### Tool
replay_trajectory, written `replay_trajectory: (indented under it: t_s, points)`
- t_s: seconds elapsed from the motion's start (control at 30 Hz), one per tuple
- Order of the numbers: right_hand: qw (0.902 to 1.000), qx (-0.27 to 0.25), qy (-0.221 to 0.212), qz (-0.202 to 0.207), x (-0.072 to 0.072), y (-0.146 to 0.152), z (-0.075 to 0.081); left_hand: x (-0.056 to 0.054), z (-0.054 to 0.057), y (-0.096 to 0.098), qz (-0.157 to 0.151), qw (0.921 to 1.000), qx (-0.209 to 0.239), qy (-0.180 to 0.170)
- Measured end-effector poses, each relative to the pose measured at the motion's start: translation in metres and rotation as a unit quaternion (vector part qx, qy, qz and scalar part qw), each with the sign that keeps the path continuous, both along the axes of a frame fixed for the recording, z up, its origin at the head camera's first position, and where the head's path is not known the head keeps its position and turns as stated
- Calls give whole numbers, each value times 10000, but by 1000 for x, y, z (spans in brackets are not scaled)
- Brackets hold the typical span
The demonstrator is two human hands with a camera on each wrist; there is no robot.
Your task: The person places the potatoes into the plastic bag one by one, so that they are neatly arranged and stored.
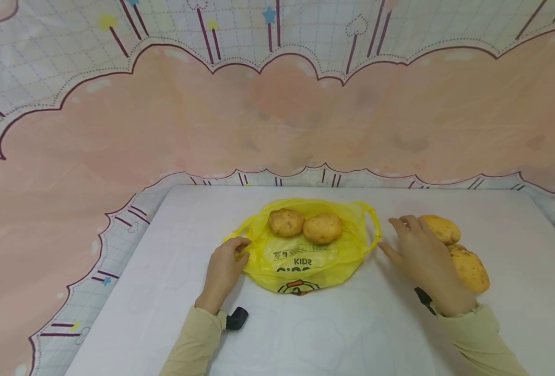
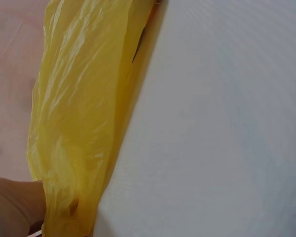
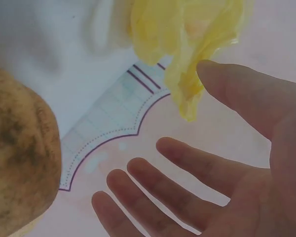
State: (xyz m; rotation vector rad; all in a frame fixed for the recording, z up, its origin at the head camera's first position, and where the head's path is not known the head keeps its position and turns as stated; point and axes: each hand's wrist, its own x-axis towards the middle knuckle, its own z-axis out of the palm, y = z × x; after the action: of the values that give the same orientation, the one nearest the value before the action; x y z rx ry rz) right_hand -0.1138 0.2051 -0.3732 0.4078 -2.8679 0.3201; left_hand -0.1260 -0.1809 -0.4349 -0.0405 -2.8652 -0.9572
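A yellow plastic bag [image 1: 268, 271] lies spread with its mouth open on the white table. Inside it, side by side, are two potatoes, the left one [image 1: 286, 223] touching the right one [image 1: 322, 228]. My left hand [image 1: 223, 269] pinches the bag's left edge near its handle; in the left wrist view the yellow film [image 2: 84, 98] covers the fingertips. Past the bag's right handle [image 1: 376, 224], my right hand [image 1: 418, 256] hovers with fingers spread, holding nothing. Partly behind that hand are two more potatoes, one farther back [image 1: 441, 230] and one nearer [image 1: 470, 269].
The white table [image 1: 329, 334] ends at a back edge against a patterned cloth backdrop [image 1: 282, 120]. Dark wrist-worn devices [image 1: 237, 318] sit below both hands, at the ends of light sleeves [image 1: 190, 342].
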Motion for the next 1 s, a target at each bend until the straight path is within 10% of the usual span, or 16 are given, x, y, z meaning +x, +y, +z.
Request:
replay_trajectory:
  t_s: [0.5, 1.0]
  points:
    - [9980, 48, -572, -282, 4, 13, -2, -1, 0, -1, -8, 10000, 20, 8]
    - [9992, 297, -234, -161, 12, 24, -11, 0, 0, 0, -18, 10000, 30, 37]
